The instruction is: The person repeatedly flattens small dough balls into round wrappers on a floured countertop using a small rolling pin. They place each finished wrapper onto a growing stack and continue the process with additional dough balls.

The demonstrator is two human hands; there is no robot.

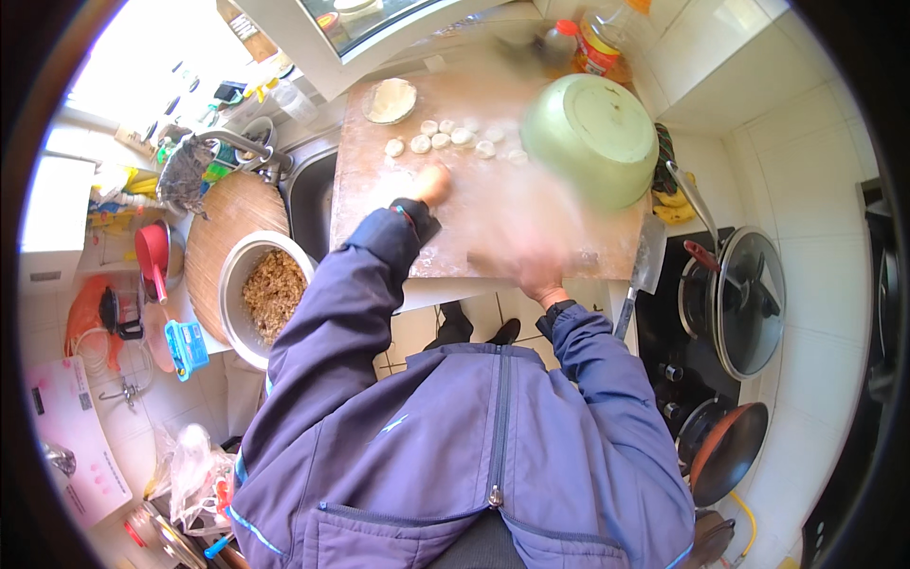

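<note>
My left hand rests low over the floured wooden board, just below several small flattened dough rounds; whether it holds anything is not plain. My right hand is at the board's near edge over a rolling pin, but it is blurred and its grip cannot be made out. Right of the rounds a large pale green bowl lies upside down. A stack of thin round dough wrappers sits at the board's far left corner.
To the left are a sink, a round straw mat and a metal pot of brown filling. A cleaver lies at the board's right edge, beside the stove with a lidded pan. Bottles stand behind the bowl.
</note>
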